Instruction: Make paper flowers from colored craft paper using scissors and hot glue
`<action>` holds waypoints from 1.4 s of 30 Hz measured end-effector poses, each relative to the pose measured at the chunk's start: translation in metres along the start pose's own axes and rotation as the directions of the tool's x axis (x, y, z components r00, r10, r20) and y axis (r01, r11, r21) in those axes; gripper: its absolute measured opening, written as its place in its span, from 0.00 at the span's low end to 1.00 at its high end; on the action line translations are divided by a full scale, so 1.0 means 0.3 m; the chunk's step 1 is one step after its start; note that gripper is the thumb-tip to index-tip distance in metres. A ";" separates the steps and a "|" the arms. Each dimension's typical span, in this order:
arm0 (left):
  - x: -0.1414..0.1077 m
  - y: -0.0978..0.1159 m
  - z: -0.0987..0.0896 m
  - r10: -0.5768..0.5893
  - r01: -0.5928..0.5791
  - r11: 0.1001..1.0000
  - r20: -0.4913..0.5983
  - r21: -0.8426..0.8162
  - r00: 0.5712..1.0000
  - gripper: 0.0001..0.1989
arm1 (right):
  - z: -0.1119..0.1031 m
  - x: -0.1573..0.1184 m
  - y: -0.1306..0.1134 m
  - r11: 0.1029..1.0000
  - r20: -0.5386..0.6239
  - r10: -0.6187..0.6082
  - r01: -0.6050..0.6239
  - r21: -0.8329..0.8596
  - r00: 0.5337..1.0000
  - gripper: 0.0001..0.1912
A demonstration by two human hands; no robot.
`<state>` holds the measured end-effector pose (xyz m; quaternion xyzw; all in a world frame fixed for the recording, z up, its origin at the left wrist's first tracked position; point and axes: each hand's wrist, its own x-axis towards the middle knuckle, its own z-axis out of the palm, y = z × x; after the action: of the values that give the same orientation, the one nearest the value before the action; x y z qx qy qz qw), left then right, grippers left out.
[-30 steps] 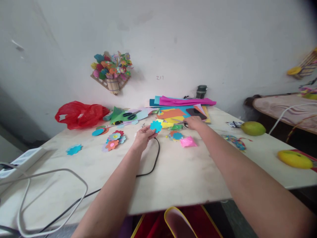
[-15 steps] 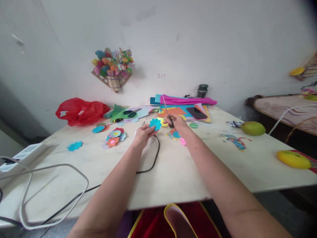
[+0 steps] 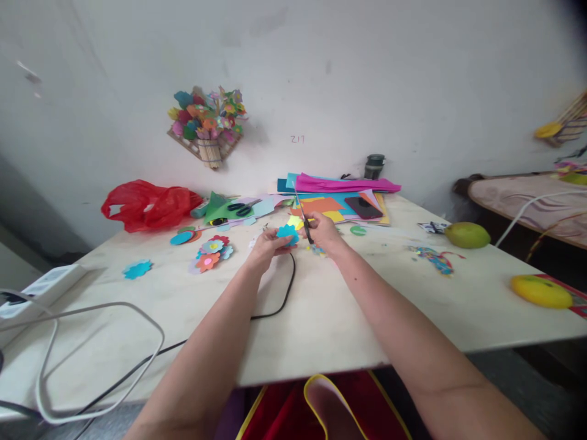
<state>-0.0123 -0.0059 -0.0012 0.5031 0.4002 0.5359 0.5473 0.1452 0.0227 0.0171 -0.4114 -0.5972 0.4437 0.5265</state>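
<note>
Between thumb and fingers, my left hand pinches a blue paper flower with a scalloped edge, above the table. Close on its right, my right hand grips the dark handles of a pair of scissors, blades pointing up and away toward the back. The scissors stand beside the blue flower; whether they touch it I cannot tell. To the left lie a cluster of layered paper flowers, a loose blue flower and several paper discs. Small paper scraps lie partly hidden below my right hand.
Coloured paper sheets, a phone and a dark jar are at the back. A second pair of scissors lies near a red plastic bag. Cables and a power strip occupy the left; mangoes sit right.
My right hand has moved slightly left and closer to my left hand, carrying the scissors. The blue flower has tilted flatter in my left hand.
</note>
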 end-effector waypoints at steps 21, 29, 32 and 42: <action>0.010 0.008 -0.021 0.100 -0.095 0.990 0.042 -0.106 0.994 0.17 | -0.069 -0.058 -0.019 0.982 0.494 0.073 0.023 -0.186 0.866 0.15; 0.015 0.003 -0.029 0.115 -0.113 0.985 0.011 -0.128 0.993 0.15 | -0.078 -0.068 -0.032 0.978 0.543 0.092 0.027 -0.206 0.835 0.15; 0.021 -0.004 -0.035 0.117 -0.114 0.984 0.017 -0.137 0.993 0.15 | -0.078 -0.063 -0.024 0.975 0.542 0.099 0.027 -0.220 0.835 0.14; 0.018 0.000 -0.037 0.090 -0.087 0.987 0.020 -0.135 0.996 0.13 | -0.078 -0.046 0.007 0.983 0.574 0.070 0.043 -0.181 0.816 0.13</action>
<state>-0.0226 0.0006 -0.0025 0.4893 0.3334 0.5790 0.5606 0.1700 0.0122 0.0127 -0.3090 -0.7642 0.4939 0.2768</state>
